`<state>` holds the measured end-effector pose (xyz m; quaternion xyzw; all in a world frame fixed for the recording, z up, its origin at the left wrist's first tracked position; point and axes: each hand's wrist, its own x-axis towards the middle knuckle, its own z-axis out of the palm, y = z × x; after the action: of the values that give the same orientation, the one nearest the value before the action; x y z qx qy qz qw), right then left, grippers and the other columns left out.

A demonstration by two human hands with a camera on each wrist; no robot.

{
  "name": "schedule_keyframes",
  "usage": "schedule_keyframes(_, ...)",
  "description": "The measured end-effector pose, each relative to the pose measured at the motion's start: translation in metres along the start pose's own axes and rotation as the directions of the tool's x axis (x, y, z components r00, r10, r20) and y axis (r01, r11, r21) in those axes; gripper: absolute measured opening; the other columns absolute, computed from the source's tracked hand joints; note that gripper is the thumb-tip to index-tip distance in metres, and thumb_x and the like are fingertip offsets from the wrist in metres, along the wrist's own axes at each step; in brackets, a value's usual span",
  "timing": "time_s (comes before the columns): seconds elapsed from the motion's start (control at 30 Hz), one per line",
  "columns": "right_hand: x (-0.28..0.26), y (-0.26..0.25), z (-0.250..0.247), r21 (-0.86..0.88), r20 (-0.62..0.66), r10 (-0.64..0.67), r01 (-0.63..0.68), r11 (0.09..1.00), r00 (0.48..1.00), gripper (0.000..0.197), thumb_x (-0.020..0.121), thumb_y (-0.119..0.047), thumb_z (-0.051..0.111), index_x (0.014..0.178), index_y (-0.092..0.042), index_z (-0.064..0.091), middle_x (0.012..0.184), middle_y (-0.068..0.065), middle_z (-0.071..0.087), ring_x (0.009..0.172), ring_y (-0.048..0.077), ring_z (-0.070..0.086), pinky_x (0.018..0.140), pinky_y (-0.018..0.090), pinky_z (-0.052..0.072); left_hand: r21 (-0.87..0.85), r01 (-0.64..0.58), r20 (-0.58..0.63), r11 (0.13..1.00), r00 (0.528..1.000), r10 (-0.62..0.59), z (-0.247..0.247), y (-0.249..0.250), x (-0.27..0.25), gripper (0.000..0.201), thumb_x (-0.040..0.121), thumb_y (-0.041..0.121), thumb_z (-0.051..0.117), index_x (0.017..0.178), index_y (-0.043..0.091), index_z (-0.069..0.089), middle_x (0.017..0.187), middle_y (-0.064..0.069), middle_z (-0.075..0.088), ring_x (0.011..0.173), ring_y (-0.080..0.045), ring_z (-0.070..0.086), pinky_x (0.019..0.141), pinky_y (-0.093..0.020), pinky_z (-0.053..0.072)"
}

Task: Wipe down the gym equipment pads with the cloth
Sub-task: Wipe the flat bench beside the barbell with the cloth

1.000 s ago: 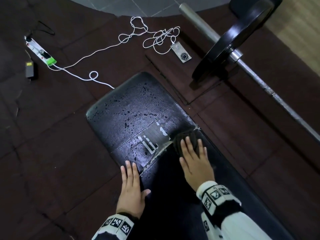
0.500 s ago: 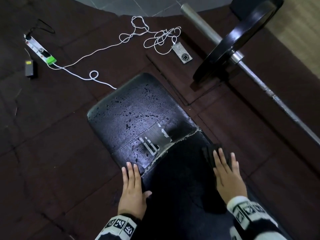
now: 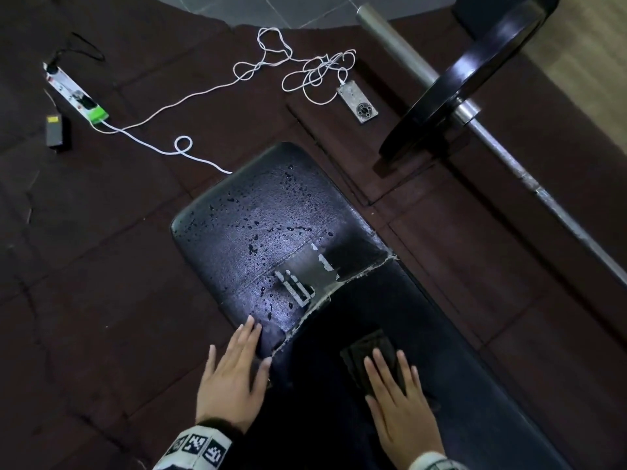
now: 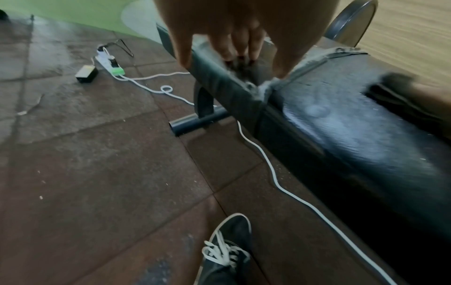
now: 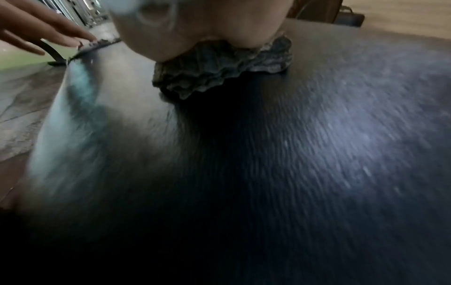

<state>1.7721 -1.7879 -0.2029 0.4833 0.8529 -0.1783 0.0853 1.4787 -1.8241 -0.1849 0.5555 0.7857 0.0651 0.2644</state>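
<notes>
R hand [image 3: 403, 412] flat, pressing cloth [image 3: 368, 354] on pad [image 3: 271, 232] | L hand [image 3: 234, 378] spread on pad edge | pad logo worn, unreadable

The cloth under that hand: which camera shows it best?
The right wrist view: the cloth sits close, its crumpled folds visible under the right hand. The head view shows a dark patch; the left wrist view only a blur.

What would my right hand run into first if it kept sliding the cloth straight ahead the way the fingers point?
Probably the torn seam where the near pad meets the wet far pad. The right hand presses the cloth flat, fingers aimed up the bench; nothing lies between that I can see.
</notes>
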Motion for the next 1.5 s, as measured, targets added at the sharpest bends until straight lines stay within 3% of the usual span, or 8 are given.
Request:
schedule_keyframes(0.13,-0.003,-0.011,0.002,0.025,0.008,0.113,-0.113,0.993,0.994,0.055,0.099,-0.044,0.012,0.150,-0.024,0.010,0.158,-0.007,0.009,0.145,0.027,-0.001,0.114,0.038,0.004,0.038,0.025,-0.030,0.999,0.999,-0.024,-0.023,-0.019,0.015,0.064,0.093,0.056,0.024,0.137,0.016,0.047,0.146,-0.002,0.044,0.132,-0.016,0.038,0.101,-0.052,0.038)
schedule_keyframes(0.37,0.026,-0.053,-0.002,0.105,0.025,0.177,-0.178,0.978,0.984,0.057,0.099,-0.044,0.013,0.151,-0.022,0.008,0.158,-0.002,0.006,0.145,0.032,0.003,0.115,0.041,0.005,-0.076,0.186,0.112,0.980,0.978,-0.177,-0.042,-0.038,0.040,0.070,0.092,0.045,0.047,0.151,0.021,0.018,0.153,0.015,-0.004,0.143,-0.021,0.024,0.113,-0.049,0.024)
schedule_keyframes(0.63,0.124,-0.107,-0.024,0.153,-0.048,0.191,-0.182,0.971,0.980,0.059,0.095,-0.043,0.030,0.149,-0.022,0.019,0.156,-0.001,0.014,0.142,0.033,0.011,0.114,0.044,0.010,-0.254,0.213,0.223,0.944,0.962,-0.157,-0.044,-0.044,0.043,0.088,0.088,0.048,0.053,0.146,0.031,-0.011,0.153,0.014,-0.020,0.144,-0.014,0.016,0.118,-0.042,0.015)
schedule_keyframes(0.8,0.167,-0.150,-0.035,0.093,-0.029,0.014,-0.011,0.996,0.999,0.059,0.091,-0.038,0.035,0.147,-0.022,0.027,0.155,-0.002,0.022,0.140,0.034,0.022,0.111,0.048,0.016,-0.320,0.188,0.247,0.929,0.963,-0.110,-0.044,-0.050,0.040,0.088,0.088,0.043,0.056,0.140,0.035,-0.016,0.149,0.018,-0.021,0.135,0.003,0.002,0.117,-0.047,0.010)
schedule_keyframes(0.97,0.126,-0.146,-0.017,0.045,0.024,-0.208,0.207,0.977,0.978,0.059,0.090,-0.036,0.041,0.147,-0.030,0.026,0.155,-0.011,0.019,0.142,0.027,0.021,0.111,0.043,0.019,-0.310,0.184,0.293,0.933,0.952,-0.090,-0.051,-0.052,0.043,0.093,0.092,0.034,0.056,0.136,0.029,-0.025,0.145,0.020,-0.024,0.145,-0.008,0.010,0.116,-0.047,0.011)
schedule_keyframes(1.13,0.070,-0.096,-0.010,0.000,0.074,-0.164,0.165,0.986,0.984,0.051,0.098,-0.039,0.025,0.148,-0.032,0.023,0.154,-0.013,0.023,0.144,0.025,0.012,0.113,0.042,0.016,-0.392,0.175,0.251,0.903,0.965,-0.078,-0.049,-0.045,0.041,0.095,0.089,0.030,0.062,0.137,0.036,-0.020,0.146,0.016,-0.024,0.143,-0.012,0.019,0.114,-0.032,0.021)
schedule_keyframes(1.27,0.080,-0.077,-0.021,0.036,0.022,0.063,-0.064,0.997,0.998,0.051,0.099,-0.040,0.011,0.149,-0.030,0.014,0.156,-0.011,0.014,0.144,0.027,0.011,0.115,0.040,0.009,-0.433,0.191,0.199,0.881,0.973,-0.114,-0.045,-0.034,0.041,0.096,0.087,0.028,0.065,0.146,0.027,-0.011,0.149,0.012,-0.019,0.142,-0.012,0.020,0.102,-0.015,0.026)
schedule_keyframes(1.5,0.173,-0.124,-0.041,0.050,-0.068,0.077,-0.073,0.996,0.995,0.057,0.091,-0.035,0.033,0.146,-0.024,0.027,0.154,-0.005,0.022,0.140,0.034,0.018,0.112,0.046,0.014,-0.428,0.205,0.181,0.880,0.974,-0.139,-0.040,-0.032,0.041,0.095,0.085,0.022,0.068,0.150,0.020,-0.001,0.150,0.008,-0.010,0.142,-0.018,0.024,0.099,-0.008,0.020)
